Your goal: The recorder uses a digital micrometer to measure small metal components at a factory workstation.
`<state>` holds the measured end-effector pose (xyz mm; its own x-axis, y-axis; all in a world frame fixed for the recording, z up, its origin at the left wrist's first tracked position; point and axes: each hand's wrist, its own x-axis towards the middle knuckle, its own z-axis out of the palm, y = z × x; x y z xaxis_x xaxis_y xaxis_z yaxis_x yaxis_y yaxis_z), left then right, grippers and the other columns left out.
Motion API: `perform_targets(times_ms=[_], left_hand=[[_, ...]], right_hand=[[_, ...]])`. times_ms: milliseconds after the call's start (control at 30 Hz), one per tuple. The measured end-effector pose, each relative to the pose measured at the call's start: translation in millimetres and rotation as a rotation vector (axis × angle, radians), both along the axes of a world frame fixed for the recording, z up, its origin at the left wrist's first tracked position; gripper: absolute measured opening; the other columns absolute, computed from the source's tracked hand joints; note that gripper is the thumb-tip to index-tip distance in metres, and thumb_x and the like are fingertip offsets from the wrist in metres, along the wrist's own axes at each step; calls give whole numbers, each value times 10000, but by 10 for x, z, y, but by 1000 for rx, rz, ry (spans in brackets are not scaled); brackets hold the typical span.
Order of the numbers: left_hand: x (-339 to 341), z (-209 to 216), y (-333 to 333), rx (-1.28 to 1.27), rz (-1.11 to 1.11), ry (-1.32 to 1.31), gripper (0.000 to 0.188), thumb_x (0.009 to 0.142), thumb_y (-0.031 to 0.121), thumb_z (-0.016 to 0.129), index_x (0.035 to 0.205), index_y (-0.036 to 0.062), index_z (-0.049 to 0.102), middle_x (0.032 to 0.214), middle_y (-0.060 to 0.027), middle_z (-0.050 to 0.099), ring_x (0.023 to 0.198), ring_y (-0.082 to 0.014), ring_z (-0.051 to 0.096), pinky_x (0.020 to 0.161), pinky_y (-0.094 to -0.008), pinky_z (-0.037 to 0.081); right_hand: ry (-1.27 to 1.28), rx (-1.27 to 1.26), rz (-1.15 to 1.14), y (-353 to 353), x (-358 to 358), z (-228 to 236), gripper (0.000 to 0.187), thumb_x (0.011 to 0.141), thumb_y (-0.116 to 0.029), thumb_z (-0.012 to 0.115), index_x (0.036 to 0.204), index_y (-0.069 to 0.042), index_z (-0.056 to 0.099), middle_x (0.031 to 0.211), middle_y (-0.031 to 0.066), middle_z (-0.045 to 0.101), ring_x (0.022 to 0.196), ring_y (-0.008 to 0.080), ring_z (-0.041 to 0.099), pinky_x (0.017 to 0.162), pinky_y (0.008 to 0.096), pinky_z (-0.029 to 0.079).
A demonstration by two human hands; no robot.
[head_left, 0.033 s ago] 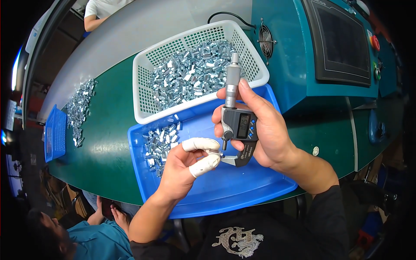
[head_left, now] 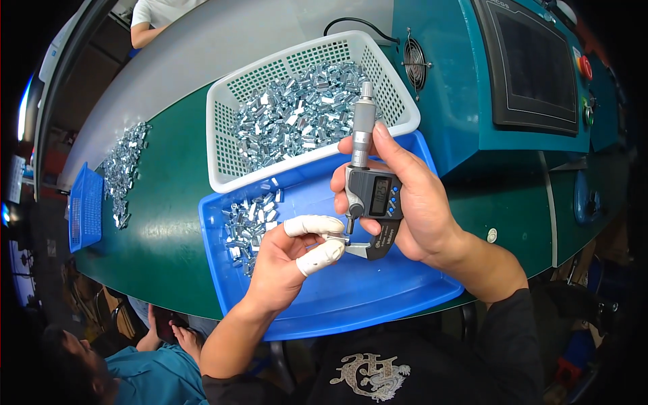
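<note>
My right hand (head_left: 422,209) is wrapped round a digital micrometer (head_left: 364,118), held upright with its small screen facing me. My left hand (head_left: 280,260) wears white finger cots on thumb and forefinger. Those two fingertips pinch a small metal part (head_left: 335,236), mostly hidden by them, at the gap between the micrometer's measuring faces. Whether both faces touch the part I cannot tell. Beneath both hands is a shallow blue tray (head_left: 378,297), with a heap of small shiny metal pieces (head_left: 250,223) at its left end.
Behind the tray stands a white perforated basket (head_left: 223,158) full of similar pieces. Another pile (head_left: 125,169) lies on the green table at left, beside a blue basket (head_left: 86,206). A teal machine (head_left: 445,88) with a screen rises at right. Another person (head_left: 152,371) sits at lower left.
My hands and the micrometer stay almost in place. A little more of the metal part shows between my left fingertips. The hands of the person at lower left have shifted slightly.
</note>
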<state>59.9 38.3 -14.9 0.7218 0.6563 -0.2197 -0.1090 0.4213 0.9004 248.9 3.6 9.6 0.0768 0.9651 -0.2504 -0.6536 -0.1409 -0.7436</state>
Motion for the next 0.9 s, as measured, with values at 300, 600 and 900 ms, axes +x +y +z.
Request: perform_targets(times_ms=[300,600,900], left_hand=[[24,-13,31,-18,12,-23,244,842,-15,628,1084,-21,601,995,-134,660,908,-206,653,755,-332,566],[33,-9,15,13,14,5,253,836,-32,631,1086,-16,600,1002,-124,654,930,-182,641,767,-321,564],[25,-27,5,7,5,-9,252,837,-28,630,1086,-26,594,1004,-127,654,929,-182,642,771,-324,562]], right_hand=[[13,56,-12,14,5,-32,510,989,-453,310,1223,-26,462,854,114,610,707,141,622,412,210,429],[-42,36,-18,21,-2,-10,424,987,-442,339,1082,-57,490,855,125,618,686,150,635,396,208,429],[-147,17,6,18,-19,27,427,970,-443,404,1106,-48,494,842,106,620,680,132,636,393,189,422]])
